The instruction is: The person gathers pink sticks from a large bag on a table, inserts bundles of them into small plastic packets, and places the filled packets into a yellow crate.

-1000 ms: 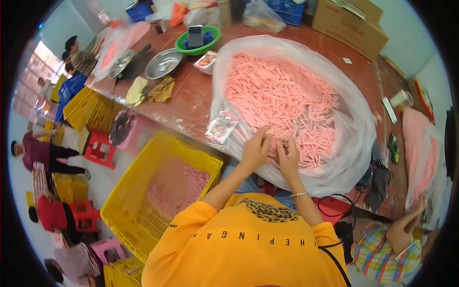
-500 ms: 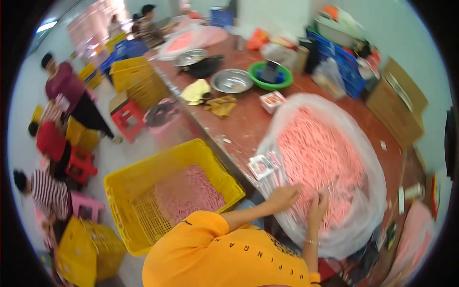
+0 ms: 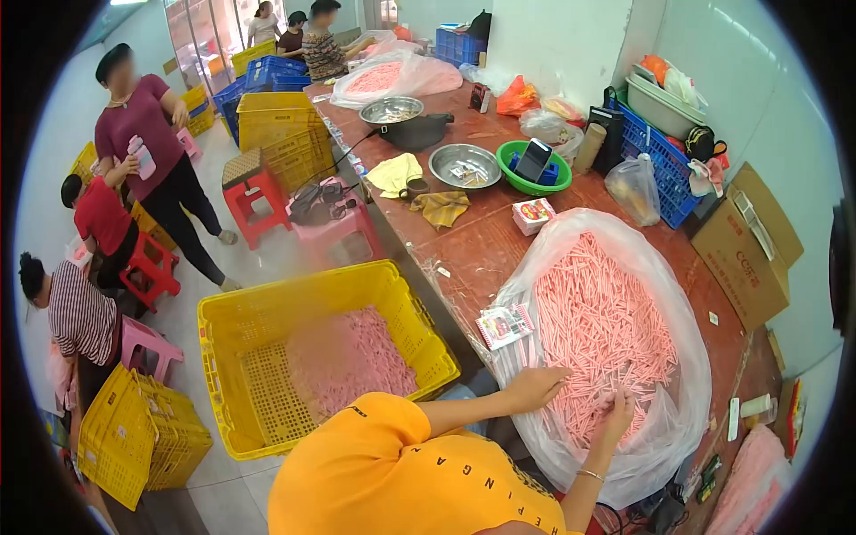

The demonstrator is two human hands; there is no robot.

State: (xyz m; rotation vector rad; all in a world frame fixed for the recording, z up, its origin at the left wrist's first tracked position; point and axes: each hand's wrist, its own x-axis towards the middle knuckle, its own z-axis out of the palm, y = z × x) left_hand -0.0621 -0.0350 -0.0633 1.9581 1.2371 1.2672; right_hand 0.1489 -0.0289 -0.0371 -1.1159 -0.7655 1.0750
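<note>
A large heap of thin pink sticks (image 3: 606, 312) fills an open clear plastic bag (image 3: 691, 392) on the red-brown table. My left hand (image 3: 538, 388) is at the heap's near left edge, fingers together and pointing right; anything between its fingertips is too small to make out. Over the lower part of the heap, my right hand (image 3: 617, 415) has its fingers curled in a pinch among a few pale pink sticks. A bracelet is on that wrist. A small printed packet (image 3: 506, 326) lies on the bag's left rim, just beyond my left hand.
Left of the table stands a yellow crate (image 3: 218, 357) partly filled with pink sticks. Farther back are a metal bowl (image 3: 465, 168), a green basin (image 3: 563, 178) and a small printed box (image 3: 533, 216). A cardboard box (image 3: 744, 245) stands right. Several people are in the room.
The view has shifted and sharpened, so the table sits lower in it. My hands are slightly farther apart, both still at the heap. The standing person at left has turned.
</note>
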